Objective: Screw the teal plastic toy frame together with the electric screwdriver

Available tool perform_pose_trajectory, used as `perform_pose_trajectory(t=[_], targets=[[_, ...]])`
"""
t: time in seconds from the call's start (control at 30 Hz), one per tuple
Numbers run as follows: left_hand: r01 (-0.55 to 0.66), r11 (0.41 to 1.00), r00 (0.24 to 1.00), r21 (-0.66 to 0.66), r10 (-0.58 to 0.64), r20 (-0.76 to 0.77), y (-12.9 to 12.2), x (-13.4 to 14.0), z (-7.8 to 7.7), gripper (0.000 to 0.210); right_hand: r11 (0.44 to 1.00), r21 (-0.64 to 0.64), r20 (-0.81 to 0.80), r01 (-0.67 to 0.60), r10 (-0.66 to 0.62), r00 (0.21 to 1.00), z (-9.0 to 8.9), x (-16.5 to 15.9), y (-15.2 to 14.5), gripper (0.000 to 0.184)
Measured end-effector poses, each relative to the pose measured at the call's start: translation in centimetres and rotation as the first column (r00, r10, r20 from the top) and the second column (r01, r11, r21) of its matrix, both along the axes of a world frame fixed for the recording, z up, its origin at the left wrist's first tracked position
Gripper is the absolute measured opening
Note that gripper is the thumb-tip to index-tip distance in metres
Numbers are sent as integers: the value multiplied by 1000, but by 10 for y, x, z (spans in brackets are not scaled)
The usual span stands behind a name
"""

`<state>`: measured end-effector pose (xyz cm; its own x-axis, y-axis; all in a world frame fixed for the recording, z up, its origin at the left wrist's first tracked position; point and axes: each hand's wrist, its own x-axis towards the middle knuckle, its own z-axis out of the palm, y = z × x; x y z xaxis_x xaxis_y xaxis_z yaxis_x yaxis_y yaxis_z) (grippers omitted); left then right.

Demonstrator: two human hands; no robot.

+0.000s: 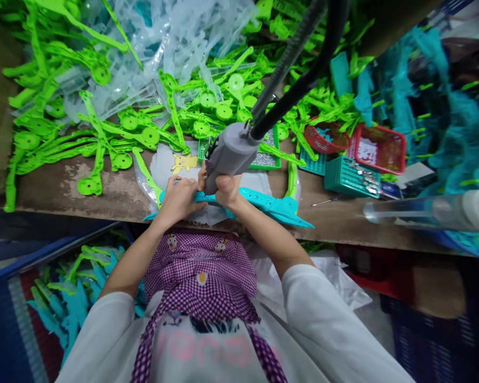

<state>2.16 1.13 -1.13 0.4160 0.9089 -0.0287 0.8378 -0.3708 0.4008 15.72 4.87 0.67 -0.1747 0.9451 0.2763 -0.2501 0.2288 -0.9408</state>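
Observation:
My right hand (228, 190) is wrapped round the grey body of a power screwdriver (235, 149), which hangs from a dark hose and points down. Below it lies a long turquoise plastic part (263, 202) with lime-green arms (292, 181) at its ends. My left hand (181, 196) grips the left half of this turquoise part, close beside the screwdriver. The tool's tip is hidden by my hands. Behind the screwdriver sits a green tray (277, 154) full of small metal screws. A grey cloth (163, 165) with a yellow figure lies under the work.
Lime-green plastic parts (143, 133) and clear ones (175, 37) pile up across the back. Red baskets (398, 151) and a teal basket (335, 178) of small pieces stand right. A clear bottle (426, 210) lies near the edge. A blue crate (3, 308) is at lower left.

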Motion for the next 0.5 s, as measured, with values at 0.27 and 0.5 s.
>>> perform_pose_trajectory(t=[0.27,0.5], targets=[[10,999,1000,-47,-9,23,0,0,6,23,996,-53,-126,68,-75,989,10,-4,3,68],[-4,1000,999,-5,4,49,0,-1,-2,23,999,6,51,-48,48,998,-8,5,-4,72]])
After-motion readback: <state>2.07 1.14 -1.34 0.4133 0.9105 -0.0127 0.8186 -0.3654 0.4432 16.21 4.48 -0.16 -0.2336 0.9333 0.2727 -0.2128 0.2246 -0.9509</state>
